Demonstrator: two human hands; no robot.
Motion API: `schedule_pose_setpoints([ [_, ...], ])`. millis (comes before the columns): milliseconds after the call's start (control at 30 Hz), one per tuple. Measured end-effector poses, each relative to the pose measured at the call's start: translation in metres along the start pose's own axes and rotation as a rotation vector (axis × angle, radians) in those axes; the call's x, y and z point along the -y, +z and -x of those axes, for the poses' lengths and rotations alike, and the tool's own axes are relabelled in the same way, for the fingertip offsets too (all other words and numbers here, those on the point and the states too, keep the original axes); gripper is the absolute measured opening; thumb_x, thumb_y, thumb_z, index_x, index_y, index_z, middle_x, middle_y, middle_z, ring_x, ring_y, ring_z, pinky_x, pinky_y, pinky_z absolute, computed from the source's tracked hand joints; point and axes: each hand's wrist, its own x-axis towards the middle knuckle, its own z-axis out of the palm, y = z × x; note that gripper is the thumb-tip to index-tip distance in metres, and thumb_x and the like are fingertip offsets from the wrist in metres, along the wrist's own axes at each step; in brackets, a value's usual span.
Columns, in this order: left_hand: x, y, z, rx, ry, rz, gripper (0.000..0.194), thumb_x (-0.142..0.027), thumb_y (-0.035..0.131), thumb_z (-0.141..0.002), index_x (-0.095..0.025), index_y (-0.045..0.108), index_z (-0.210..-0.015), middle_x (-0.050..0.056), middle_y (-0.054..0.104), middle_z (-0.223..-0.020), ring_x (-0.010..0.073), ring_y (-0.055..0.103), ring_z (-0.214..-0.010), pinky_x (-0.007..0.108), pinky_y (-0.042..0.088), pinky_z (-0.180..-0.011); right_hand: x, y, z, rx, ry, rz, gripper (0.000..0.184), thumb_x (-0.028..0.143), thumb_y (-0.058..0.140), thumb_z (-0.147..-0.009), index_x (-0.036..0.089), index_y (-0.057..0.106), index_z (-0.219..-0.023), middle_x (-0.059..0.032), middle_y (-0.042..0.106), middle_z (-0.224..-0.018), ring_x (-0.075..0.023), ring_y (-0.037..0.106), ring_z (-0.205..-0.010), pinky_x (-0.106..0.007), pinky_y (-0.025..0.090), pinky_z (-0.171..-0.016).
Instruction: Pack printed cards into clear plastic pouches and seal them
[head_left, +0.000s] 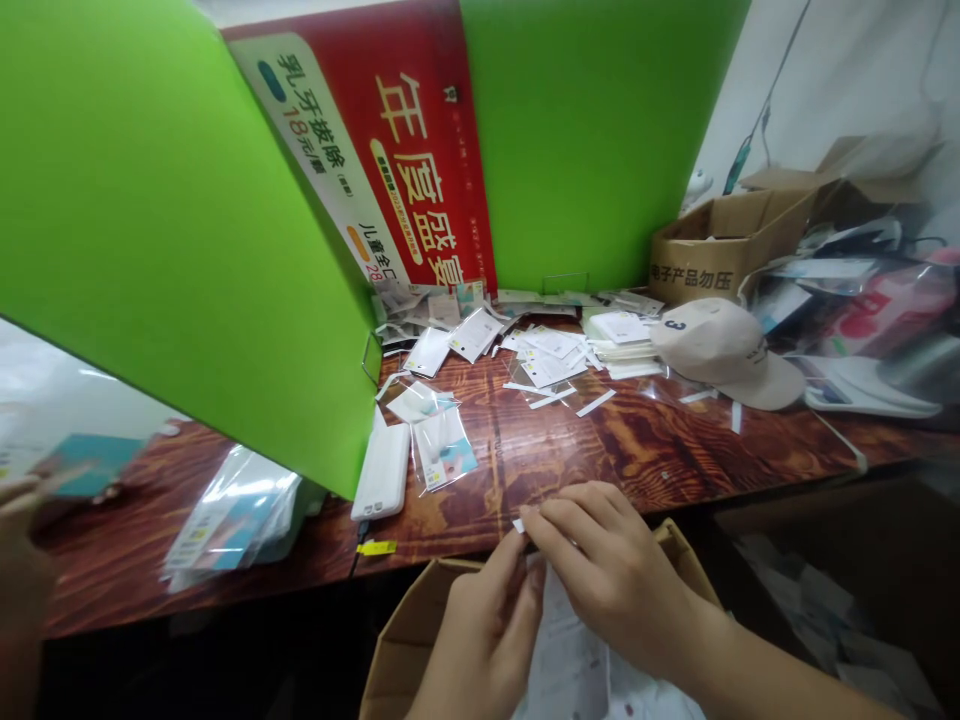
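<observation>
My left hand (491,625) and my right hand (604,560) meet in front of the table edge, fingertips pinched together. Between them a small white piece (518,525) sticks out; most of it is hidden by my fingers, so its kind is unclear. Below my hands stands an open cardboard box (405,620), with white printed packets (566,640) inside. On the table just beyond lie clear plastic packets with teal-and-white cards (448,450), next to a white power bank (382,470) with a cable.
Green partition boards (585,150) stand behind and left. White cards (551,355) and strips lie scattered at the back. A cap (724,350) and a carton (727,245) are at right. At far left, another person's hand (22,570) is near a teal card (97,463).
</observation>
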Motion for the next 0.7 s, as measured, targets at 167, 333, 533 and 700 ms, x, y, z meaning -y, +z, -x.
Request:
schedule_pose_setpoints([
  [167, 0.000, 0.003, 0.003, 0.000, 0.026, -0.082, 0.031, -0.025, 0.043, -0.096, -0.013, 0.064, -0.115, 0.011, 0.076, -0.093, 0.0167, 0.070, -0.072, 0.021, 0.055, -0.072, -0.006, 0.002, 0.004, 0.031, -0.083, 0.047, 0.026, 0.007, 0.039, -0.098, 0.007, 0.066, -0.099, -0.0090, 0.066, -0.080, -0.0233, 0.057, -0.079, -0.037, 0.046, -0.076],
  [333, 0.009, 0.006, 0.010, 0.013, 0.057, -0.089, 0.043, -0.022, 0.040, -0.097, -0.008, 0.055, -0.134, 0.016, 0.075, -0.114, 0.0182, 0.074, -0.093, 0.021, 0.054, -0.087, -0.002, 0.011, 0.009, 0.024, -0.008, -0.077, 0.021, 0.002, 0.043, -0.091, 0.014, 0.061, -0.092, -0.0063, 0.061, -0.075, -0.0231, 0.053, -0.072, -0.039, 0.047, -0.072],
  [533, 0.007, -0.001, 0.013, 0.052, -0.024, -0.026, 0.039, -0.029, 0.044, -0.098, -0.019, 0.063, -0.130, 0.010, 0.075, -0.119, 0.0204, 0.072, -0.106, 0.021, 0.053, -0.091, -0.025, 0.024, 0.012, -0.189, 0.283, -0.198, 0.018, 0.010, 0.044, -0.092, 0.020, 0.055, -0.082, -0.0010, 0.057, -0.072, -0.0181, 0.055, -0.066, -0.029, 0.048, -0.061],
  [700, 0.023, -0.023, 0.027, -0.138, -0.329, 0.253, 0.039, -0.050, 0.060, -0.089, -0.020, 0.070, -0.111, 0.010, 0.078, -0.107, 0.0245, 0.074, -0.093, 0.024, 0.057, -0.071, -0.068, 0.001, 0.021, -0.405, 0.693, -0.143, 0.013, 0.019, 0.043, -0.098, 0.019, 0.056, -0.095, -0.0022, 0.061, -0.078, -0.0178, 0.059, -0.067, -0.028, 0.046, -0.060],
])
